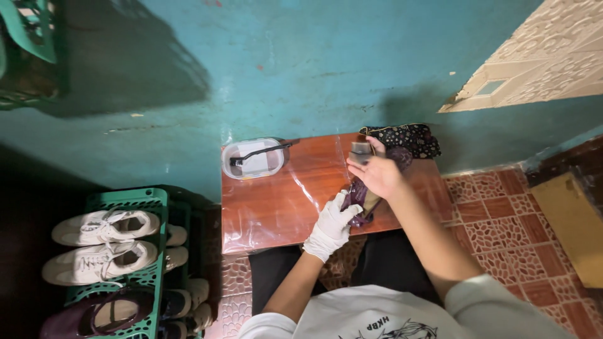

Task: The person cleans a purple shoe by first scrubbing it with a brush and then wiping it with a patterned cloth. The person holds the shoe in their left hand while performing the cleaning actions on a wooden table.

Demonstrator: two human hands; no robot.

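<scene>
A teal wall (301,56) fills most of the view, with red patterned floor tiles (502,213) at its foot on the right. Against the wall stands a small reddish wooden table (276,201) covered with clear plastic sheeting. To its left a green plastic rack (154,251) holds a pair of white sneakers (103,245) and, lower down, a dark shoe (94,317). At the table's far right corner lies a dark floral pouch (408,138); at the far left corner sits a white oval container (254,158) with a black-handled brush across its top. The person sits at the near edge of the table. A dark purple shoe (361,194) is held just above the tabletop near its right front edge, between both hands. The left hand (331,227), in a white glove, is closed around the shoe's lower end. The bare right hand (379,172) has its fingers wrapped around a small grey block (360,152), pressed against the shoe's upper part.
</scene>
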